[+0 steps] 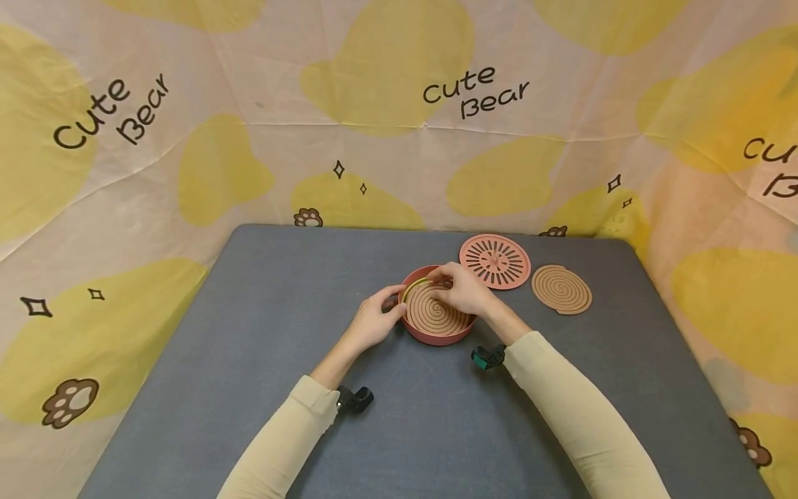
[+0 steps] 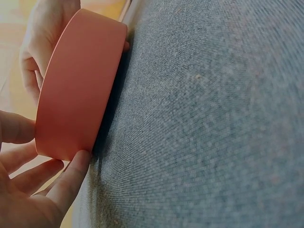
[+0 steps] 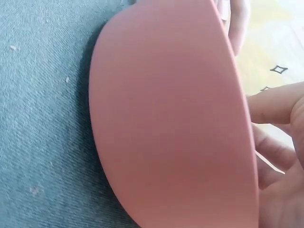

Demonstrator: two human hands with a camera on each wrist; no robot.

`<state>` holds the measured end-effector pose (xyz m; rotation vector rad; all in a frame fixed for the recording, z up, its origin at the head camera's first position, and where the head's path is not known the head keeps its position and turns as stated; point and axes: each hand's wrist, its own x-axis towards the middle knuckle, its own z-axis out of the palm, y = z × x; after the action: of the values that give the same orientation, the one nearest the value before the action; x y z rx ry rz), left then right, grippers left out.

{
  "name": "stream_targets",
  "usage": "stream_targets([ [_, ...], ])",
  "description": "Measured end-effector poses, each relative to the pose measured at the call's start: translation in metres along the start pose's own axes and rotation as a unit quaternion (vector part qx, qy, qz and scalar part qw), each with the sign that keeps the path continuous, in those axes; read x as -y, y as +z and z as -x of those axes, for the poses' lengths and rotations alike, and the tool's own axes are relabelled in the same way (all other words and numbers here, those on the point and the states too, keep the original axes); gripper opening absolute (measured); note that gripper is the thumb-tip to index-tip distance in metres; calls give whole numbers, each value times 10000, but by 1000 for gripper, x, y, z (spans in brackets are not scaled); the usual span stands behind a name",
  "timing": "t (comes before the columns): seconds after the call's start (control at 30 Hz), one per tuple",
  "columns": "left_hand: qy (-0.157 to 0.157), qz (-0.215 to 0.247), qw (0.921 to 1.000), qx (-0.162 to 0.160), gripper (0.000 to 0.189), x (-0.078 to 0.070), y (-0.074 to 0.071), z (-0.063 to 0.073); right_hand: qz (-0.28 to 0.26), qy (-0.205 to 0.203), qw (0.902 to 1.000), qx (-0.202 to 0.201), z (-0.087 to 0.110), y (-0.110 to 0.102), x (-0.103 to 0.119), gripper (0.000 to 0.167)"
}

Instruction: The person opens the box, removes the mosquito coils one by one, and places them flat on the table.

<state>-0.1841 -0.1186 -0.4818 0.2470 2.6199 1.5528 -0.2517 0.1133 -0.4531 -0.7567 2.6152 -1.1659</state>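
Note:
A round, red, low-walled mosquito coil holder (image 1: 438,340) stands on the table, with a yellow-green ring (image 1: 414,285) along its inner wall. Inside lies a brown spiral mosquito coil (image 1: 436,315). My left hand (image 1: 374,319) holds the holder's left side; in the left wrist view its fingers (image 2: 71,183) touch the outer wall (image 2: 80,85). From the right, my right hand (image 1: 464,287) reaches over the rim and pinches the coil with curled thumb and forefinger. The holder's wall (image 3: 166,114) hides those fingertips in the right wrist view.
A pink slotted lid (image 1: 495,281) lies just behind the holder, to the right. Farther right, a second mosquito coil (image 1: 561,290) lies flat on the grey table (image 1: 249,312). A patterned cloth (image 1: 399,69) hangs behind and along both sides.

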Motion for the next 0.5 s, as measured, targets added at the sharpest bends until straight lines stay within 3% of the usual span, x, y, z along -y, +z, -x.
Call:
stream_targets([
  [0.2, 13, -45, 10000, -19, 44, 1, 0, 0, -417, 204, 9988, 127, 0, -4, 0, 38],
  [0.5, 21, -99, 9999, -39, 44, 1, 0, 0, -621, 364, 9969, 325, -2, -8, -3, 35],
])
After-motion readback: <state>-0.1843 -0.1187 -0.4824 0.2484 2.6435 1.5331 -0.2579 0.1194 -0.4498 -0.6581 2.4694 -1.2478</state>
